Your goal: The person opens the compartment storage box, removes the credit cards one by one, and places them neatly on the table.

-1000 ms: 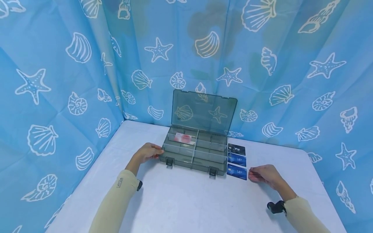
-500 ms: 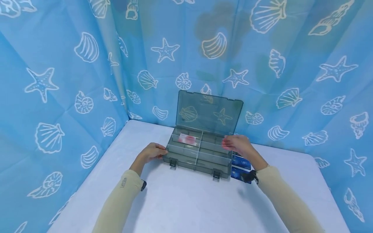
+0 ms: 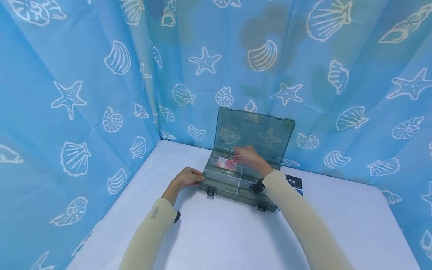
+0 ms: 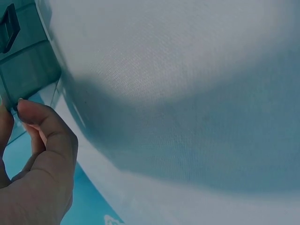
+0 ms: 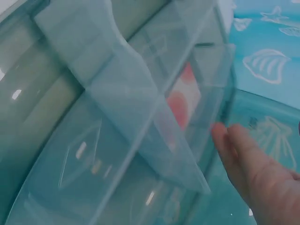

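A grey translucent compartment box (image 3: 222, 192) stands on the white table with its lid (image 3: 249, 131) raised. My left hand (image 3: 185, 177) pinches the box's left side near the front corner; in the left wrist view, thumb and fingers (image 4: 44, 115) meet at that edge. Over the back row of compartments hovers my right hand (image 3: 249, 156), just right of a red-and-white card (image 3: 222, 162) lying in the back left part. Its visible fingers (image 5: 239, 145) look fairly straight in the right wrist view, and I see nothing held.
Clear dividers (image 3: 224, 176) split the box into several compartments. To the box's right lies a black VIP card (image 3: 294, 181), with a blue card (image 3: 299, 191) mostly behind my right sleeve. A blue shell-patterned curtain (image 3: 189, 112) rises behind the table.
From beside the cards at the right, my right hand has moved left over the box to the red-and-white card. My left hand keeps its hold on the box; the head view has shifted.
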Motion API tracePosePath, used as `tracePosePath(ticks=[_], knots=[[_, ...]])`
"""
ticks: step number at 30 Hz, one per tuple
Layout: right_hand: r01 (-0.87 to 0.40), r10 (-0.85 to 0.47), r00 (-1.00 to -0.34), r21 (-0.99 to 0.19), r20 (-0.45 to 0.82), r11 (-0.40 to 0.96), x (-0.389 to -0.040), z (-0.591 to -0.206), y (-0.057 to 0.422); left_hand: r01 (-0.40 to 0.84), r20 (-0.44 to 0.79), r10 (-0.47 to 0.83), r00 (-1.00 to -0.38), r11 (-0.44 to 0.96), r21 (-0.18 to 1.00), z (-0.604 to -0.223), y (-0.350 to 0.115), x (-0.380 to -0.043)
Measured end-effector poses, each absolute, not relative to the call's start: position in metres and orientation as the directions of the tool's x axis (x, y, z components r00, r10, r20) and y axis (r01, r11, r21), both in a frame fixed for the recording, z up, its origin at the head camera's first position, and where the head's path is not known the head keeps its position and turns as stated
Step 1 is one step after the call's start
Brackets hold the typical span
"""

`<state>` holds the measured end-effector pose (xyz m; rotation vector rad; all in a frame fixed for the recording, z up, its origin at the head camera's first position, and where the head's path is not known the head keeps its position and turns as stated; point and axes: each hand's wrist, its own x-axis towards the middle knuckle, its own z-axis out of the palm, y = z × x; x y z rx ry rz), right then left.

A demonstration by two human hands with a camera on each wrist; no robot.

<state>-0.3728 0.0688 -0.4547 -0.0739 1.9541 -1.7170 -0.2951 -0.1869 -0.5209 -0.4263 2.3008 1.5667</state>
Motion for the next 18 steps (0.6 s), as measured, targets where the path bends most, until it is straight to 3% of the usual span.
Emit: tracePosePath(ticks=[9,15,18], knots=[[0.295,-0.332,-0.834,-0.865,-0.44,0.405,-0.382,-0.46,0.052,-0.379,-0.397,-0.022,-0.917,0.355,0.855,-0.525,-0.186,-0.298],[0.323,-0.336,-0.808,-0.841,-0.484,0.435,-0.394,-0.465,0.047,-0.381,-0.405,0.005,-0.914,0.33,0.864,-0.527,-0.189,-0.298],[0.349,-0.278,-0.829,-0.837,-0.486,0.421,-0.4,-0.473,0.04,-0.384,-0.406,0.005,-0.914,0.317,0.867,-0.527,-0.194,-0.296]])
